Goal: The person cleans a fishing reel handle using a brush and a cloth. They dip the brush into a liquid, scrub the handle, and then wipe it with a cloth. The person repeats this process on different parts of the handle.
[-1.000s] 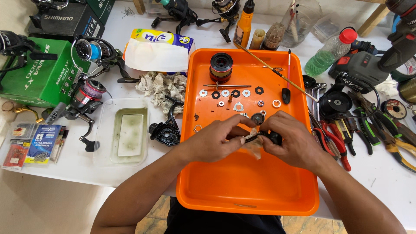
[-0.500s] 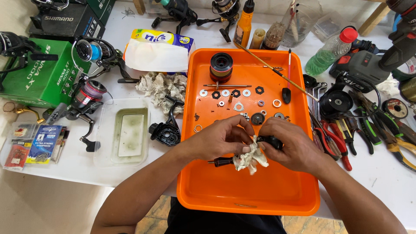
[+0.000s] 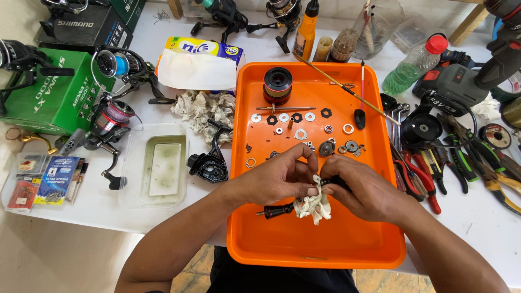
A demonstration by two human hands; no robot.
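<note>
My left hand (image 3: 279, 179) pinches a crumpled white tissue (image 3: 313, 205) over the orange tray (image 3: 304, 239). My right hand (image 3: 364, 187) grips a small black reel part (image 3: 332, 182) pressed against that tissue. A black handle knob with a short shaft (image 3: 275, 210) pokes out under my left hand. Beyond my fingers lie small washers, gears and rings (image 3: 325, 147) in rows on the tray, with a dark spool (image 3: 277, 84) and a thin shaft (image 3: 285, 108) at the far end.
A clear tub of greenish liquid (image 3: 159, 169) and a black reel body (image 3: 208, 163) sit left of the tray. Used tissues (image 3: 202, 111), a tissue pack (image 3: 198, 61), fishing reels (image 3: 106, 123) and green boxes (image 3: 51, 92) lie further left. Pliers and tools (image 3: 461, 163) crowd the right side.
Both hands drew slightly toward me with the part; the tissue now hangs lower and the black knob shows under my left hand. More washers are uncovered beyond my right hand.
</note>
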